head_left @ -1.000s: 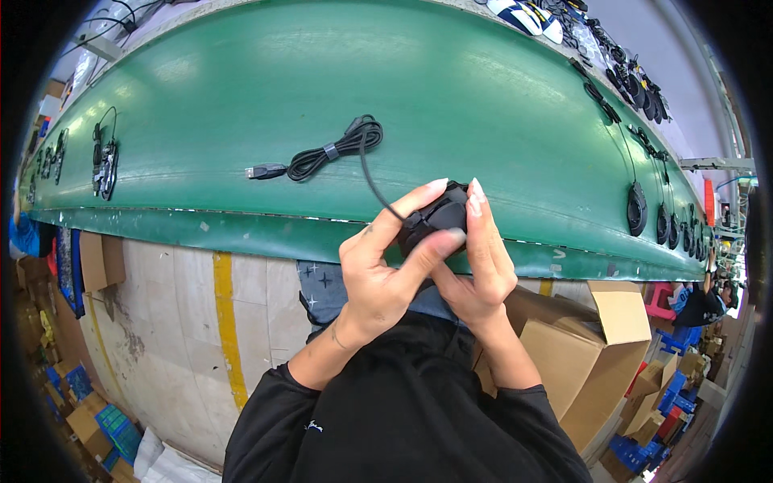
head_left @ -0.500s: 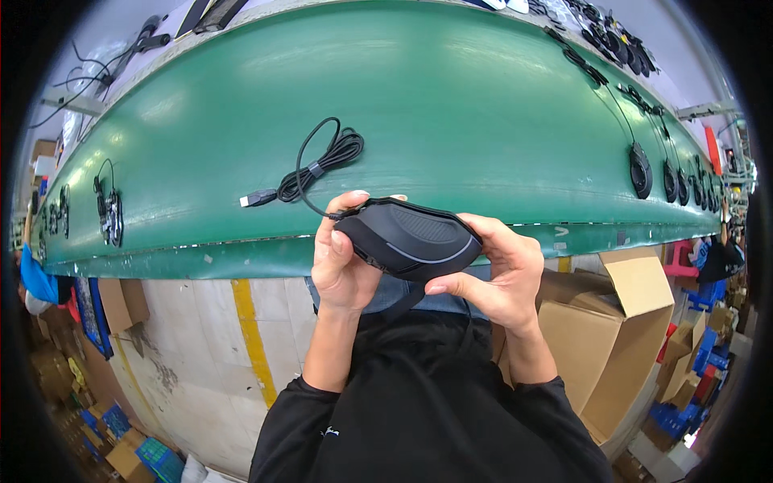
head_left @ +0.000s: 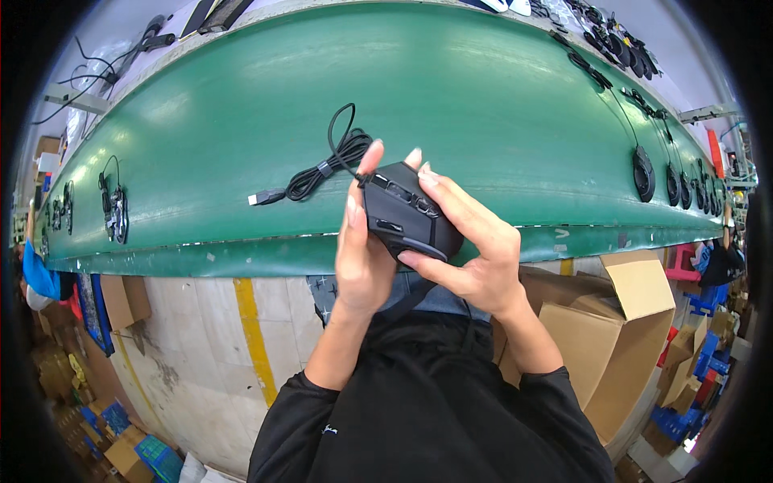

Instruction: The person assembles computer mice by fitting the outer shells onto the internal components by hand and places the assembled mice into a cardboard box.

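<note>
A black computer mouse is held between both hands above the near edge of the green belt. My left hand grips its cable end, fingers behind and thumb up along the side. My right hand closes on the other end, with the thumb at the lower edge and fingers over the top. The face with the wheel and buttons shows. From the mouse a cord loops to a bundled black cable tied with a strap, lying on the belt. Its USB plug points left.
The green belt curves across the view. Several wired mice lie along its right side, and black mouse parts at the left. An open cardboard box stands by my right arm. More mice sit on the far right shelf.
Both hands have turned the mouse, so its button and wheel area now shows instead of the ribbed side. The cable bundle has shifted slightly right with it.
</note>
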A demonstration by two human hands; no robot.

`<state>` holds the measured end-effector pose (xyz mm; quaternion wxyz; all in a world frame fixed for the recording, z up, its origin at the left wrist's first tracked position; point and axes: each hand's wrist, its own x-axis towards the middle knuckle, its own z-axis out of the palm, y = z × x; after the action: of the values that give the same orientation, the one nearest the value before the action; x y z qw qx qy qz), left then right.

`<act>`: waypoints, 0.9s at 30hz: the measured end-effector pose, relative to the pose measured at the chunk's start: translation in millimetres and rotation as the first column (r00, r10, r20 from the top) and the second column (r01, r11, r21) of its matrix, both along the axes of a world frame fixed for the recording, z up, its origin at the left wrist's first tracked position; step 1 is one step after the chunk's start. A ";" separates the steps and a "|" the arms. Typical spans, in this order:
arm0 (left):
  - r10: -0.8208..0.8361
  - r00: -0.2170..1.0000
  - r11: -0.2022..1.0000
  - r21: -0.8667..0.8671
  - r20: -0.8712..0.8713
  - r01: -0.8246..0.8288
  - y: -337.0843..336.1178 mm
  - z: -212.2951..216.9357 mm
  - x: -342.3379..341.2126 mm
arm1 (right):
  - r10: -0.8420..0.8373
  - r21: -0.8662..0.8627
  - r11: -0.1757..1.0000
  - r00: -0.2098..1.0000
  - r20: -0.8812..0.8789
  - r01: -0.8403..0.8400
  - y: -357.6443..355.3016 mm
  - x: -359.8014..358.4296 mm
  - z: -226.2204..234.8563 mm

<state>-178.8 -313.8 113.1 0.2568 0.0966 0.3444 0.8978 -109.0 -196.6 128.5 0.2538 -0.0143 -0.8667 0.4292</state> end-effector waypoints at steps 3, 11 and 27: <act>-0.016 0.999 0.976 0.216 0.034 0.008 15.4 -10.8 6.2 | -0.097 0.148 0.984 0.995 -0.028 0.100 -7.5 -3.4 -2.3; -0.070 0.991 0.991 0.120 0.116 0.056 6.4 -9.8 -1.7 | -0.003 0.046 0.999 0.994 0.112 -0.002 4.1 0.3 2.9; -0.058 0.994 0.997 0.048 0.089 0.054 2.9 -2.2 -3.7 | -0.052 0.173 0.984 0.996 0.071 0.039 -14.1 2.6 4.5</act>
<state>-182.4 -310.9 110.9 0.2948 0.0713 0.3089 0.9014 -106.4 -210.7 133.0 0.2310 -0.0283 -0.9087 0.3465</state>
